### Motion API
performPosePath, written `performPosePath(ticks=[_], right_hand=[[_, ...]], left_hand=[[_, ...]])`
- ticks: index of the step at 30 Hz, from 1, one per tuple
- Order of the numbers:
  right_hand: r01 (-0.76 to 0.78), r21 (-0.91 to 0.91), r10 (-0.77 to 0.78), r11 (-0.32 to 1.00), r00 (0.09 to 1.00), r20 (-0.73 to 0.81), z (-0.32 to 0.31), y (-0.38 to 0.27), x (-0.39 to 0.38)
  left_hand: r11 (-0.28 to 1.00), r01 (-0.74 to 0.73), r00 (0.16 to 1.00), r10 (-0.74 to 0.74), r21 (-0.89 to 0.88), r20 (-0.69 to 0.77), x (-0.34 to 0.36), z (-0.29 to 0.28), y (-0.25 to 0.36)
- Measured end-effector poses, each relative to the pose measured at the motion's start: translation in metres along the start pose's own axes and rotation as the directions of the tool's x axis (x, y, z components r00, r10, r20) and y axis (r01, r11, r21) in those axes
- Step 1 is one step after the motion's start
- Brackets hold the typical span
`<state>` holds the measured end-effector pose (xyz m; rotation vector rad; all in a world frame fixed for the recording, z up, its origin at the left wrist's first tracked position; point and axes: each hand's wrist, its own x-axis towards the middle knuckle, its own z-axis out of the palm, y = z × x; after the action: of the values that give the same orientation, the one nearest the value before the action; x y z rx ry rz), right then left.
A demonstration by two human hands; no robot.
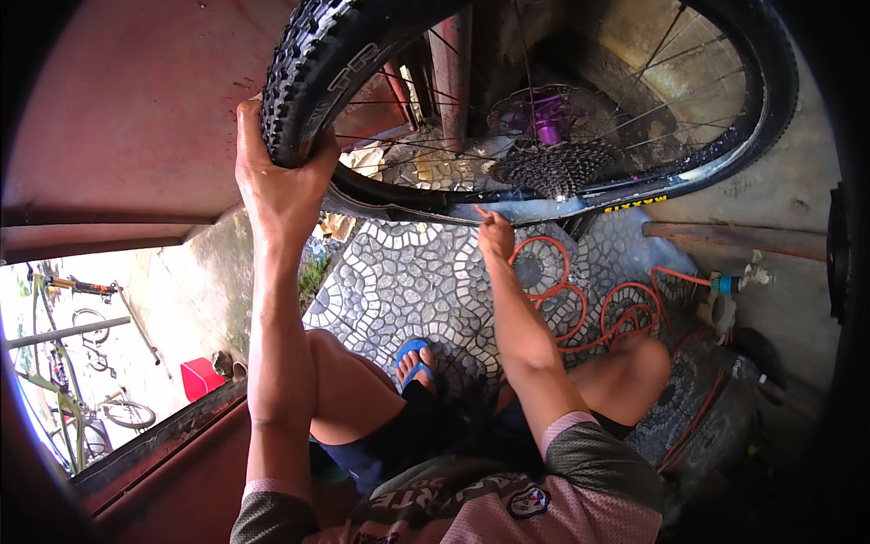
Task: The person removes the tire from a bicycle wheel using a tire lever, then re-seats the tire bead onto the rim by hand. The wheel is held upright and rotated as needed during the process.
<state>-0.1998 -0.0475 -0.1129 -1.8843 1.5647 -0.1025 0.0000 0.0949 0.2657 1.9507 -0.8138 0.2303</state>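
A bicycle wheel with a black knobbly tire is held up across the upper part of the head view. At its left side my left hand is wrapped round the tire. My right hand is at the lower rim, its index finger stretched out against the tire's edge and its other fingers curled, with nothing visible in them. Whitish wet film coats the rim and tire beside that finger. In the wheel's middle are a purple hub and a dark cassette.
An orange hose lies coiled on the pebble-patterned floor, running to a tap on the right. A red metal panel stands at left. Beyond an opening are several bicycles and a red box.
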Motion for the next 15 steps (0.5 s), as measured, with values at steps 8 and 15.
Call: performPosePath(ticks=[8,15], right_hand=[[0.111,0.280,-0.160,0.953,0.975,0.155,0.045,-0.074,-0.050],[0.081,0.432,-0.120,0.898,0.991,0.064,0.035,-0.073,-0.035]], left_hand=[[0.996,0.029,0.982,-0.044,0.080,0.185,0.004,-0.019,-0.004],[0.991,0.088,0.898,-0.036,-0.098,0.439,-0.011,-0.024,-0.015]])
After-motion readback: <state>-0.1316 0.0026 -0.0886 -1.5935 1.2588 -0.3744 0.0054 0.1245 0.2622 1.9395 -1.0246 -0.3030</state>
